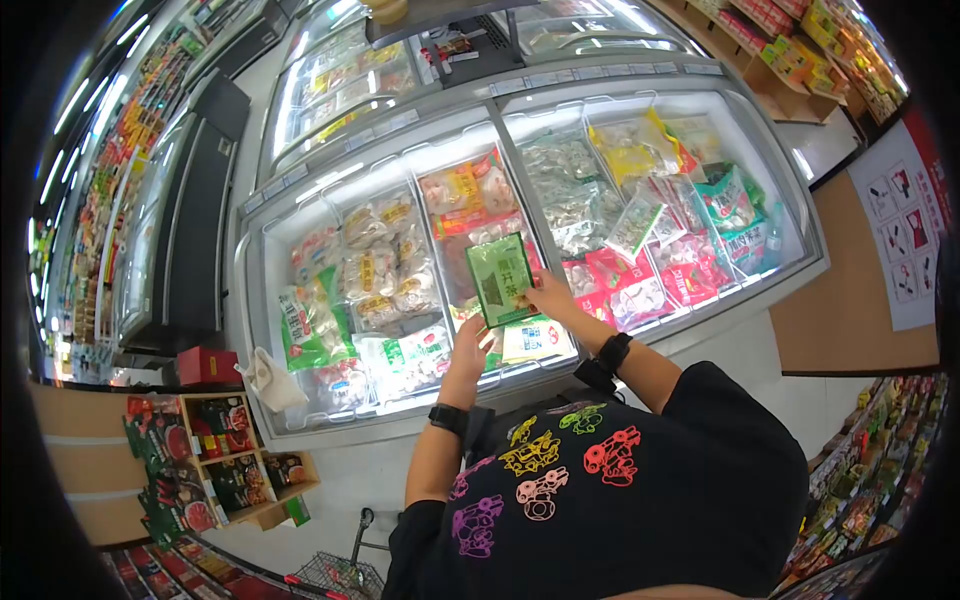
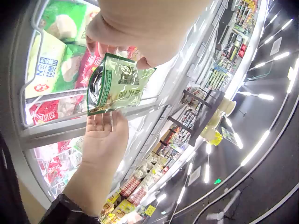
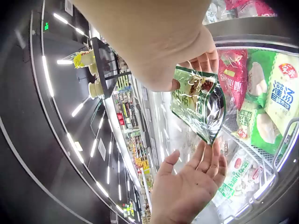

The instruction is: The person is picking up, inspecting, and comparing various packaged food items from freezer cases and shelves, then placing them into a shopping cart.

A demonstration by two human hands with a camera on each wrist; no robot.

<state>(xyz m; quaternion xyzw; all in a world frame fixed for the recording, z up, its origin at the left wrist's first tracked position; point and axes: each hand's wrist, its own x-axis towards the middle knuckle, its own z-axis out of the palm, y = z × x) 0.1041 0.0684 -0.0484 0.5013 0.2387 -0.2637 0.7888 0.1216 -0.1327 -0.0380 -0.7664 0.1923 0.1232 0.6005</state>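
Green pouch (image 1: 499,278) is held in front of the torso, over the chest freezer (image 1: 340,430), apart from the bagged goods below; right hand (image 1: 553,299) pinches its right edge between thumb and fingers; left hand (image 1: 472,350) has its fingers extended against the near left corner, thumb spread clear; reads as right gripping and left only propping, probably to keep the soft pouch from sagging and its printed panel facing the wearer; bags below, e.g. the pale yellow bag with blue lettering (image 3: 282,86) and the pink bag (image 3: 232,72), look roughly sorted by kind into compartments, presumably for easy picking; head view gives the printed face nearly square on but hides the left palm; right wrist view shows that palm, thumb off the pouch, plus the pouch's dark shiny end bowed out; left wrist view adds the right palm, fingertips partly hidden behind the edge; contents: can't tell.
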